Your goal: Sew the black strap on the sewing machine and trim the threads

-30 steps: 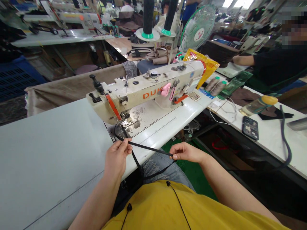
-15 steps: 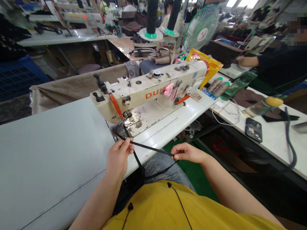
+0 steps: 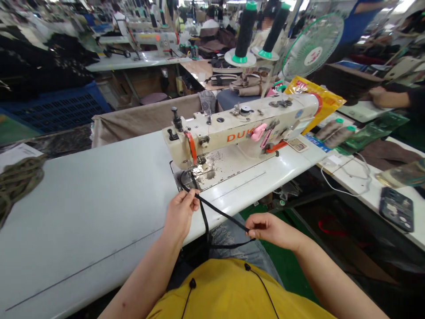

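Note:
A narrow black strap (image 3: 222, 213) runs taut between my two hands. My left hand (image 3: 182, 210) pinches it just in front of the needle area of a white sewing machine (image 3: 232, 137). Its far end loops under the presser foot (image 3: 198, 169). My right hand (image 3: 268, 230) grips the strap over my lap, thumb against bent fingers. From there a slack length hangs below and curves back up toward the machine bed. The exact contact at the needle is too small to make out.
Thread cones (image 3: 244, 33) and a fan (image 3: 314, 46) stand behind the machine. On the right side table lie a phone (image 3: 396, 208), a white cable (image 3: 345, 192) and thread spools (image 3: 340, 136). A bundle of olive cord (image 3: 21, 181) lies at the left. A co-worker's hand (image 3: 387, 96) shows at right.
The view has turned left, so the machine and hands appear farther right and the olive cord shows. My right hand sits slightly lower relative to the left, with the strap still held in both.

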The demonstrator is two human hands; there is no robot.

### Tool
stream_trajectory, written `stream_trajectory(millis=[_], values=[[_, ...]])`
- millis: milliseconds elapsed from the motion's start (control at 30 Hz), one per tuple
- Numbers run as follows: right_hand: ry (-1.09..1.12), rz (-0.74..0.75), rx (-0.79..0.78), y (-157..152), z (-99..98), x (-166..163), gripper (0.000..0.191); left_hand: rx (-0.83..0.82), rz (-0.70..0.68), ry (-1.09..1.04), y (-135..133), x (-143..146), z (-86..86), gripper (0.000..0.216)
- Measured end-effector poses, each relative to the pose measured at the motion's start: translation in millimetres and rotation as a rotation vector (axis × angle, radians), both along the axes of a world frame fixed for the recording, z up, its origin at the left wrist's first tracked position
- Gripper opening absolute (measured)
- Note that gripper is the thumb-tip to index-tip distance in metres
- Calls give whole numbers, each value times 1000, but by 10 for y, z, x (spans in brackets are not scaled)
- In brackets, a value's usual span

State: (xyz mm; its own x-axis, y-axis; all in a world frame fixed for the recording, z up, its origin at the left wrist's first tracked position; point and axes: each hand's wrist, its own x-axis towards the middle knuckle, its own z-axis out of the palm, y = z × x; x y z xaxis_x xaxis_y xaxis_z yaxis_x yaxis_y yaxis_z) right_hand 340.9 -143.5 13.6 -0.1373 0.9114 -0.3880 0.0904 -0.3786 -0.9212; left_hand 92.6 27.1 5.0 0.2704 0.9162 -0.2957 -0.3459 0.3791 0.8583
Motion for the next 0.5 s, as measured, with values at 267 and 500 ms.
stream_trajectory(millis=[267, 500], values=[[28, 359, 475, 324, 497, -843, 30, -6, 19, 55, 222, -310, 182, 38], [-574, 178, 789, 649, 140, -876, 40, 8, -98, 155, 210, -805, 334, 34]])
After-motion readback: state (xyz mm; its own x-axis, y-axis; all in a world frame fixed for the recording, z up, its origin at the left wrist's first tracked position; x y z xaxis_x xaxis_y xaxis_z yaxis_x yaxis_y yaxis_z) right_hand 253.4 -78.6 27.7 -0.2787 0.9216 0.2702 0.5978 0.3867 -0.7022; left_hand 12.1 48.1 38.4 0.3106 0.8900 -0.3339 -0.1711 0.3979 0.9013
